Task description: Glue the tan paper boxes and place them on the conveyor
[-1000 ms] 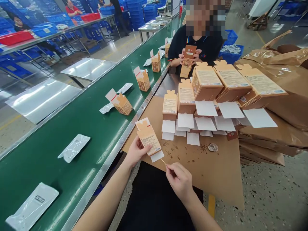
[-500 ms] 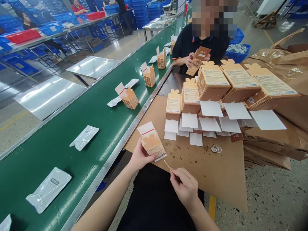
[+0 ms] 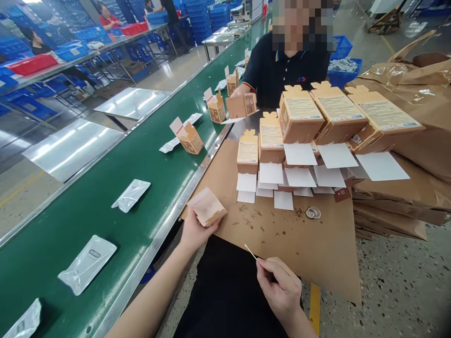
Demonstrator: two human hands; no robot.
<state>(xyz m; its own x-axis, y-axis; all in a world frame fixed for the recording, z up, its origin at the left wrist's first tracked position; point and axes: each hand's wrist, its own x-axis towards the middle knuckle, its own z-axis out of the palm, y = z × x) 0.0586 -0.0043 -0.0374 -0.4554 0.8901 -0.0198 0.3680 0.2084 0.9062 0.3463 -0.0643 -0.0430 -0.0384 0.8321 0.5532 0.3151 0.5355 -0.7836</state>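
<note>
My left hand point(image 3: 196, 231) is closed around a small orange-and-brown cardboard box point(image 3: 211, 211), blurred by motion, over the near left edge of the cardboard-covered table point(image 3: 268, 230). A pale flap of the box points up and to the left. Between the thumb and fingers of my right hand point(image 3: 280, 286) is a thin cotton swab point(image 3: 251, 252), its tip toward the upper left, apart from the box. Farther right on the table, a small clear cup point(image 3: 313, 212) lies beside dark specks and smudges. Stacked boxes point(image 3: 271, 134) with white flaps hanging out stand beyond it.
A green conveyor belt point(image 3: 141, 234) runs along the left, carrying silver pouches point(image 3: 88, 264) and upright open boxes point(image 3: 190, 137). Across the table, a co-worker point(image 3: 285, 65) holds a brown box point(image 3: 241, 105) at the belt's edge. Large brown paper sacks point(image 3: 405, 202) lie at right.
My left hand has tilted the box and moved it left. My right hand with the swab has shifted slightly right and down. The co-worker's box has moved to the belt. Pouches have travelled farther along.
</note>
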